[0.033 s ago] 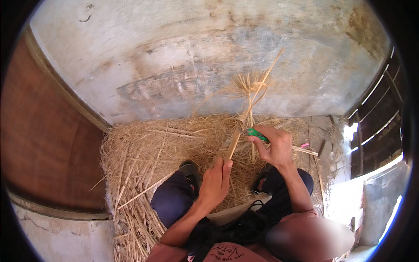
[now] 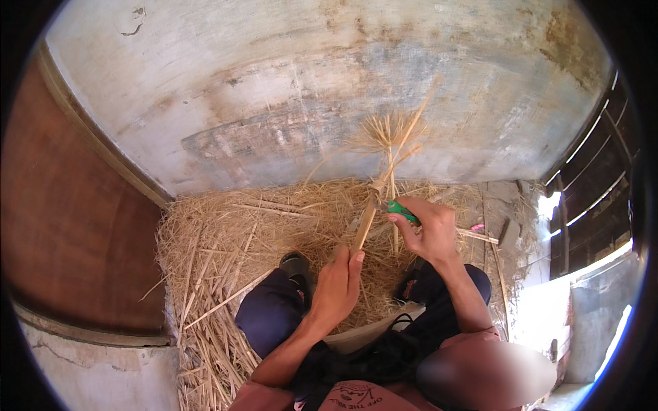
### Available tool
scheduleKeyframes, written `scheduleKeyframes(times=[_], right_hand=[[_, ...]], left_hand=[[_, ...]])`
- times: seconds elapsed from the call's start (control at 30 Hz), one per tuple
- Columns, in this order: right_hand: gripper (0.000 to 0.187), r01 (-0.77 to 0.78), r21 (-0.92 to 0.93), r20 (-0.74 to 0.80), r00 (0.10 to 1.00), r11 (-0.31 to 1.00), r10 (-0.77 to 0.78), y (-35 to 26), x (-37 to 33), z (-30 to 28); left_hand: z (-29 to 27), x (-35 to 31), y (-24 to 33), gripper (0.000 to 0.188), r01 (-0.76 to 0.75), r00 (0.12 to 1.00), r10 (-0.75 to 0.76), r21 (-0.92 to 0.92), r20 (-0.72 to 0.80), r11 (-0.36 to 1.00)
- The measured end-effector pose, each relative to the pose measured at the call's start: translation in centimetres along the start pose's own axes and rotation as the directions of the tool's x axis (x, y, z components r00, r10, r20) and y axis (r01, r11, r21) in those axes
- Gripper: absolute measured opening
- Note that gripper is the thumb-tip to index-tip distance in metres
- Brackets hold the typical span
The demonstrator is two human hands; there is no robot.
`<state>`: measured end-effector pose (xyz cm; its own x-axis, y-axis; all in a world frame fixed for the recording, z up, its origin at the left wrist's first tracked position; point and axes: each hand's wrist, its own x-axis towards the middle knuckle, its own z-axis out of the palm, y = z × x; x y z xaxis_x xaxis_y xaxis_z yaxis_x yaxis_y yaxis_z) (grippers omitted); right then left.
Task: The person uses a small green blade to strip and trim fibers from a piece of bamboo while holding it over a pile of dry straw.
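Straw bundle (image 2: pixel 375 198) at frame centre, long axis running up-right. Left hand (image 2: pixel 337 284) clamped on its lower end; right hand (image 2: pixel 428 231), nearer the tie, grips a green tool (image 2: pixel 399 209) just right.

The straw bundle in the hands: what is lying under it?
Under the straw bundle lies a bed of loose straw on the floor, and a dark shoe. The left hand covers the bundle's lower end; the floor beneath the straw is hidden.

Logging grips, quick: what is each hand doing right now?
Left hand: closed on the straw bundle.
Right hand: closed on a green tool.
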<state>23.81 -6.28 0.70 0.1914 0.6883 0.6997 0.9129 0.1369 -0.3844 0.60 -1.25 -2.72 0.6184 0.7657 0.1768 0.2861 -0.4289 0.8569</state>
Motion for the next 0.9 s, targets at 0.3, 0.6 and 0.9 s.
scheduleKeyframes(times=[0.3, 0.6, 0.9], right_hand=[[0.022, -0.581, 0.594, 0.513, 0.806, 0.556, 0.295, 3.3, -1.4, -0.2], [0.016, -0.303, 0.255, 0.461, 0.873, 0.918, 0.160, 1.7, -0.3, -1.2], [0.035, -0.681, 0.725, 0.540, 0.657, 0.106, 0.526, 1.8, 0.3, -0.4]], left_hand=[[-0.1, 0.4, 0.8, 0.033, 0.007, 1.000, -0.005, -0.081, 0.017, 0.997], [-0.9, 0.6, 0.3, 0.031, -0.063, 0.992, 0.061, -0.014, -0.111, 0.998], [-0.3, 0.7, 0.2, 0.032, -0.040, 0.995, 0.056, 0.187, -0.083, 0.982]])
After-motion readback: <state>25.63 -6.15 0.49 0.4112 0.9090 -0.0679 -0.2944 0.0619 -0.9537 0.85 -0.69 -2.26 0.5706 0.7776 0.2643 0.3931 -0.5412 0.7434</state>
